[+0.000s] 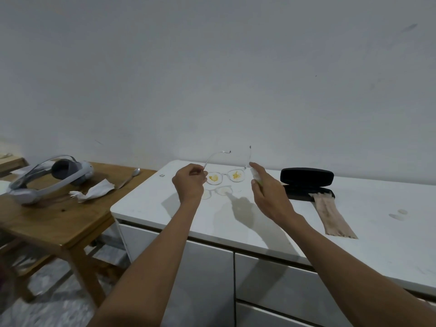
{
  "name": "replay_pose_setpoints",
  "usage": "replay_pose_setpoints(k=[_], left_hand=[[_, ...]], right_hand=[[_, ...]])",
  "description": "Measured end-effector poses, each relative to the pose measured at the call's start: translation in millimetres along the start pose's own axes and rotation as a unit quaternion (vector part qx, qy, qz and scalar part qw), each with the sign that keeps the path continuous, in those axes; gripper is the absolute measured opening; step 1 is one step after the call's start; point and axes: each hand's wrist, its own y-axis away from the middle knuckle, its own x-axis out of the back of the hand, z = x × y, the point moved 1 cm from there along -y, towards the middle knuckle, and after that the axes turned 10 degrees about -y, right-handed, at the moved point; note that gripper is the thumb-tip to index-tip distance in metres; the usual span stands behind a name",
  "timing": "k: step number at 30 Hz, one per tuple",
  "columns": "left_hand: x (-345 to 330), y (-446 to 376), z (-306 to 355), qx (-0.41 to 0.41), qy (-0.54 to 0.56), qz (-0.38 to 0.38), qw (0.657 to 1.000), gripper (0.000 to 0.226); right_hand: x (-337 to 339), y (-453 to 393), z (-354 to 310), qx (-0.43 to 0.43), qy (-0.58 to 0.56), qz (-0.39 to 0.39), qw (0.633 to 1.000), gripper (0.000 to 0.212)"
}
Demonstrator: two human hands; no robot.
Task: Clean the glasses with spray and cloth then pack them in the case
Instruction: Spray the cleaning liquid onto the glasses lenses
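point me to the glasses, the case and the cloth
glasses (pixel 226 177): head view, on the bridge between the two yellow-smeared lenses, held up by the left hand (pixel 188 182).
case (pixel 306 177): head view, on the raised black lid, open on the white counter.
cloth (pixel 332 214): head view, on the middle of the beige strip.

Home room, white cabinet, wooden table

Clear-framed glasses with 2 yellow-smeared lenses hang above the table, temples open. A small spray bottle points at them. The black case lies open, the beige cloth trailing from it.
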Motion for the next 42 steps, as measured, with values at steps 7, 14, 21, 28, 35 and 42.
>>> replay_pose_setpoints(k=[7,14,21,28,35,42], left_hand=[[2,-2,2,-0.005,0.024,0.001,1.0,0.014],[6,-4,4,-0.012,0.032,0.003,0.999,0.017],[9,-4,6,-0.013,0.037,0.004,0.999,0.017],[14,-7,6,-0.018,0.031,0.009,0.999,0.02],[18,-7,8,-0.022,0.031,0.007,0.999,0.015],[19,-6,8,-0.014,0.037,0.01,0.999,0.01]], right_hand=[[-10,-9,-11,0.024,0.013,0.01,1.0,0.049],[-20,-15,-12,0.056,0.036,0.025,0.997,0.044],[-29,-17,-16,0.065,0.037,0.047,0.996,0.045],[-33,-17,-18,0.069,0.042,0.052,0.995,0.046],[-34,-20,-22,0.071,0.041,0.057,0.995,0.047],[-34,-18,-22,0.059,0.035,0.057,0.996,0.028]])
